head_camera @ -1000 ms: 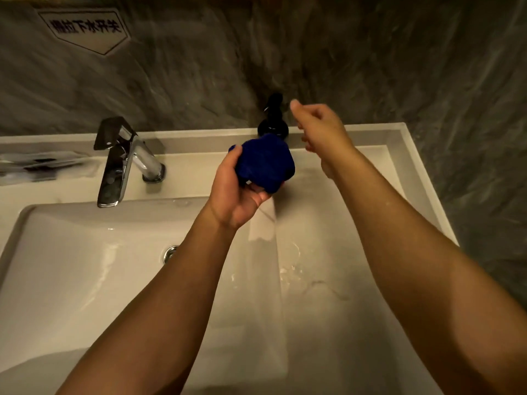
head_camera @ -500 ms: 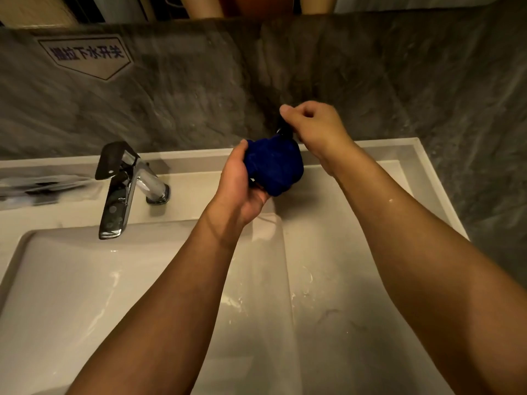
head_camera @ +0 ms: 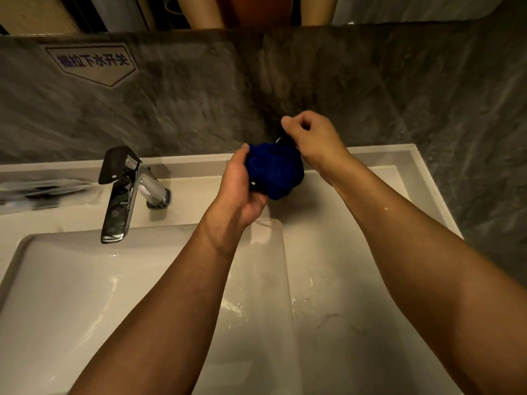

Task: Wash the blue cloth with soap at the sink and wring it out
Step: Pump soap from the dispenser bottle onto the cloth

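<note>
Head view. The white surface (head_camera: 356,280) runs around a rectangular sink (head_camera: 85,295) sunk into its left part; both look wet, with streaks and small drops shining on the flat stretch to the right of the basin. A chrome tap (head_camera: 119,195) stands on the ledge behind the basin, its spout pointing down toward the basin. Further left on the ledge lies a blurred, clear-wrapped item (head_camera: 42,192) that cannot be made out. Behind everything rises a dark grey, marble-patterned wall (head_camera: 199,109), and the same stone continues down the right side. A pale arrow-shaped sign (head_camera: 94,64) with dark characters is stuck to the wall at upper left. Along the top edge a mirror (head_camera: 242,10) shows part of the person.

The cloth (head_camera: 275,169) is deep blue, crumpled into a tight rounded ball with a fuzzy texture. It is held in the air above the back ledge, to the right of the tap. The left hand (head_camera: 242,192) cups it from below and the left, fingers closed around it. The right hand (head_camera: 310,138) is curled, its fingers pressing down on a dark soap pump (head_camera: 281,141) just behind the cloth, mostly hidden.
</note>
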